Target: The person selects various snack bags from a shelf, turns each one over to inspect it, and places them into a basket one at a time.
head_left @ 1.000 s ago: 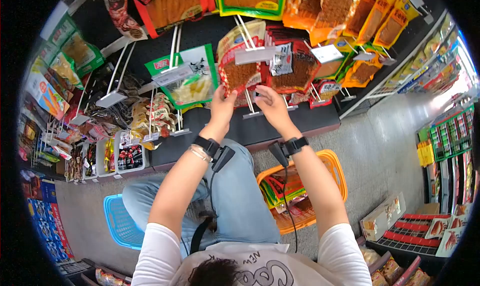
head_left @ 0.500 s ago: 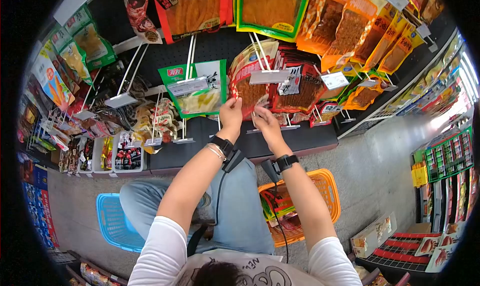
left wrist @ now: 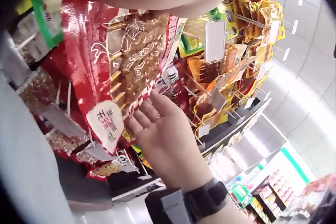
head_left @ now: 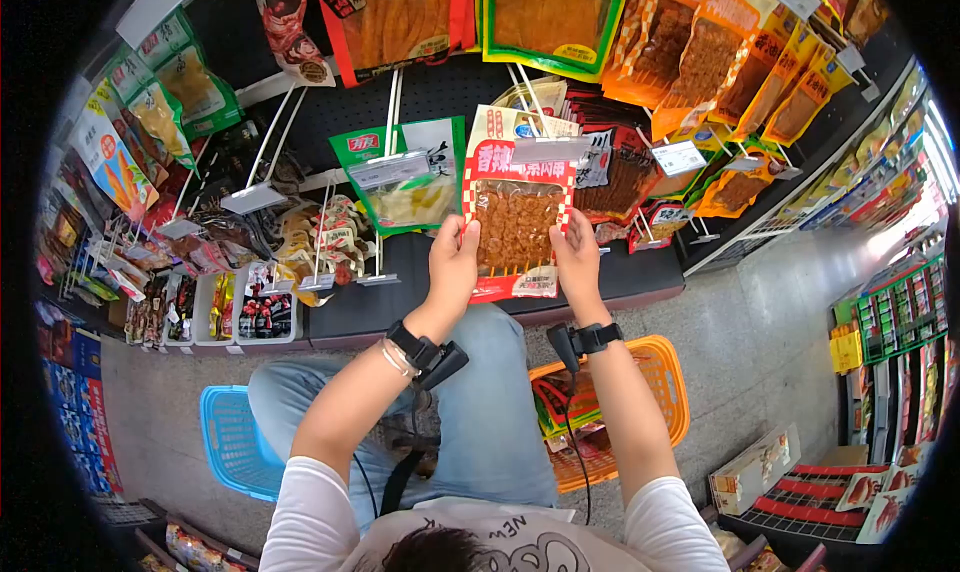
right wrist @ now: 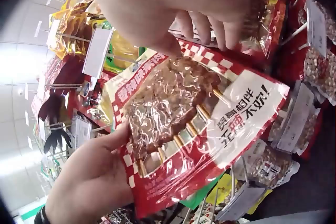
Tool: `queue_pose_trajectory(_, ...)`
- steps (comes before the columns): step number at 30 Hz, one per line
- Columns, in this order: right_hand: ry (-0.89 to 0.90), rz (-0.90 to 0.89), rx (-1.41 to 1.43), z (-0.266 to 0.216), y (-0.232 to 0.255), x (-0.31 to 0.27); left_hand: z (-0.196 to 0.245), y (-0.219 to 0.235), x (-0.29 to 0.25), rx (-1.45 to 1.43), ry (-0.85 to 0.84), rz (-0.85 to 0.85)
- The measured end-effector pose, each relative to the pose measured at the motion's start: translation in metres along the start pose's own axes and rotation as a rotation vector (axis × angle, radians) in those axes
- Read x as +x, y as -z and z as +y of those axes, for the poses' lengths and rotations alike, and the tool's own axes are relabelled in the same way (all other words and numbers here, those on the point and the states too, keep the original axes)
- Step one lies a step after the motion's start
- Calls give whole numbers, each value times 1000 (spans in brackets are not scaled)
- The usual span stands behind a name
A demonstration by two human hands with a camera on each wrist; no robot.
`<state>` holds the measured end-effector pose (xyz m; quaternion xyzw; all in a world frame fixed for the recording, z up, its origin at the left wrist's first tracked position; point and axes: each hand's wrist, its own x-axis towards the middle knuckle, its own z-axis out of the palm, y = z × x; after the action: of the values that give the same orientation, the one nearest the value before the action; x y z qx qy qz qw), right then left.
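A red and white checked packet [head_left: 518, 222] of skewered brown food hangs upright at the rack, its top behind a price tag [head_left: 550, 150]. My left hand [head_left: 453, 270] grips its left edge, and my right hand [head_left: 579, 270] grips its right edge, thumbs at the front. In the left wrist view the packet [left wrist: 137, 58] lies between the right hand [left wrist: 169, 142] and the left hand at the top. The right wrist view shows the left hand [right wrist: 92, 182] at one edge of the packet [right wrist: 173, 113], and the right hand [right wrist: 178, 3] over the other.
A green packet [head_left: 408, 177] hangs just left, and red packets [head_left: 612, 177] hang to the right. Metal hooks with price tags stick out around. Below stand an orange basket [head_left: 672, 392] with packets in it and a blue basket [head_left: 235, 442] beside the person's legs.
Both hands have moved apart and now grip the packet's two sides. The packet has come forward from the others and faces the head camera.
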<state>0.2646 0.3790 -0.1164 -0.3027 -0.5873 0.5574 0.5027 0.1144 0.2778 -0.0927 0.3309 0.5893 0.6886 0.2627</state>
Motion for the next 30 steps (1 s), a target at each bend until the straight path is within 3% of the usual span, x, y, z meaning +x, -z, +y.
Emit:
queue_pose_trajectory(5, -267, -99, 63, -31, 12, -18, 15, 6, -27, -126, 11, -61)
queue_pose_trajectory(9, -249, -168, 169, -51, 16, -49, 26, 22, -52, -124, 166, -150)
queue_pose_trajectory(14, -429, -316, 160, -70, 18, -98, 31, 53, -89, -385, 457, -187)
queue_pose_trajectory(17, -496, -346, 202, -73, 3, -120, 40, 76, -104, -380, 529, -227)
queue_pose_trajectory(20, -527, -358, 211, -71, -16, -131, 40, 92, -112, -251, 448, -227)
queue_pose_trajectory(24, -435, -353, 143, -65, -44, -141, 28, 116, -112, -168, 380, -141)
queue_pose_trajectory(27, -347, -275, 89, -72, -73, -155, 24, 129, -119, 181, 101, 3)
queue_pose_trajectory(28, -295, -242, 93, -74, -84, -160, 33, 133, -126, 371, 85, 1)
queue_pose_trajectory(29, -307, -258, 66, -75, -94, -168, 33, 135, -133, 412, -59, -73)
queue_pose_trajectory(30, -320, -277, 40, -76, -102, -176, 40, 134, -144, 340, -12, -168)
